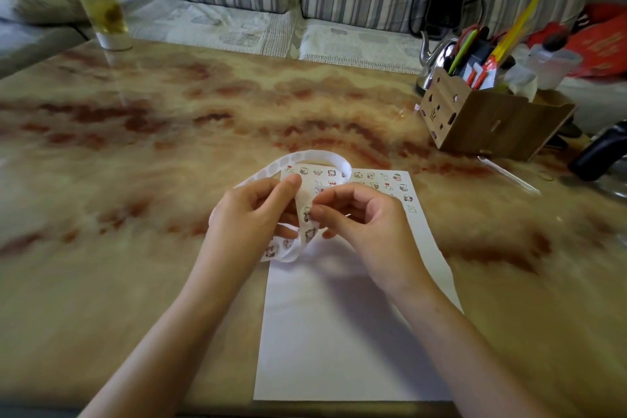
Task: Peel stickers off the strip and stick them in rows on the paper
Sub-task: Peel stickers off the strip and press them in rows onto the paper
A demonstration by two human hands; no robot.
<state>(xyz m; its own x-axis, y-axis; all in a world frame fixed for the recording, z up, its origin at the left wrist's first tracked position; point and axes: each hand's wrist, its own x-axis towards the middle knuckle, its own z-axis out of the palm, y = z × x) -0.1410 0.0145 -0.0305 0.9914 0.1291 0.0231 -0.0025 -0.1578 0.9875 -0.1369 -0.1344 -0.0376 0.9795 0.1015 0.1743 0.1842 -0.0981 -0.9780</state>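
Gripping the strip (309,233) upright in our left hand (244,220), we pinch its sticker (307,213) from the right with our right hand (366,217).

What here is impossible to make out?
Head view only.
- Sticker rows on the paper: near ends hidden by the right hand and strip.
- Whether anything has peeled where the right hand pinches the strip: too small.
- Black object: cut off by the right edge.
- Glass: blurred.

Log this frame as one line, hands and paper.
phase: peeling | left hand: holds strip | right hand: pinches strip at a sticker | paper: sticker rows at far end, near part blank
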